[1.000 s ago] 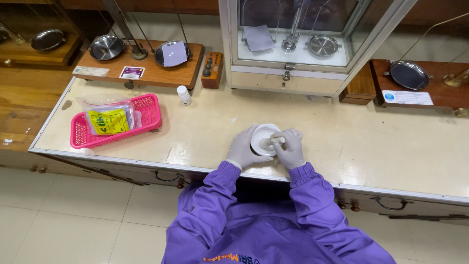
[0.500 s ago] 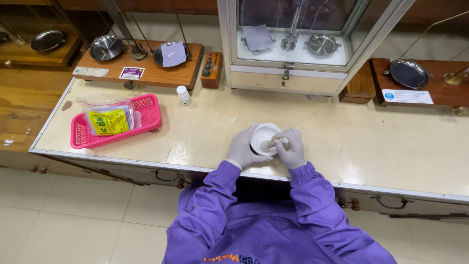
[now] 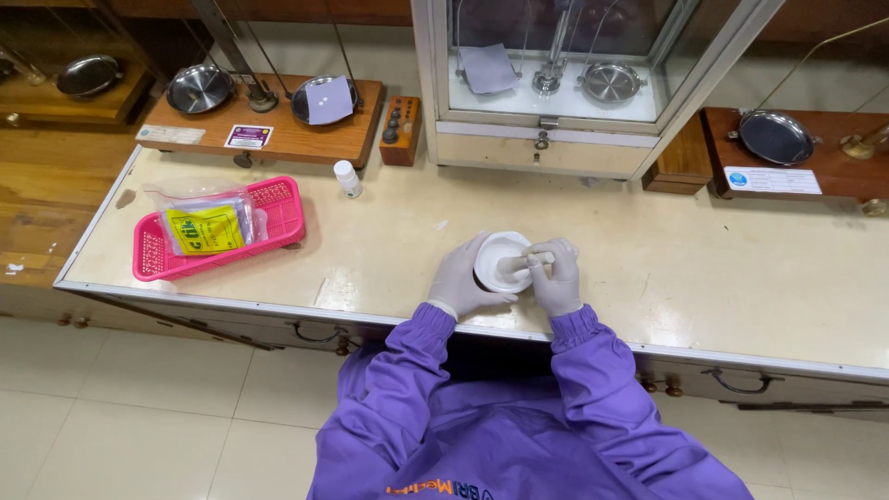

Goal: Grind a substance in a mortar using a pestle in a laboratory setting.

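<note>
A white mortar point(image 3: 497, 252) sits on the cream bench point(image 3: 704, 278) near its front edge. My left hand point(image 3: 459, 278), in a white glove, wraps around the mortar's left side. My right hand point(image 3: 557, 275), also gloved, grips a white pestle point(image 3: 519, 263) whose tip lies inside the bowl. Both sleeves are purple.
A pink basket point(image 3: 278, 208) with a yellow packet in a clear bag lies at the left. A small white bottle point(image 3: 347, 178) stands behind it. Wooden pan balances point(image 3: 264, 116) and a small weight box point(image 3: 402, 118) line the back, with a glass-cased balance point(image 3: 556, 83) in the centre.
My right hand has shifted a little and the pestle has swung round inside the mortar, now lying more level. My left hand stays on the mortar.
</note>
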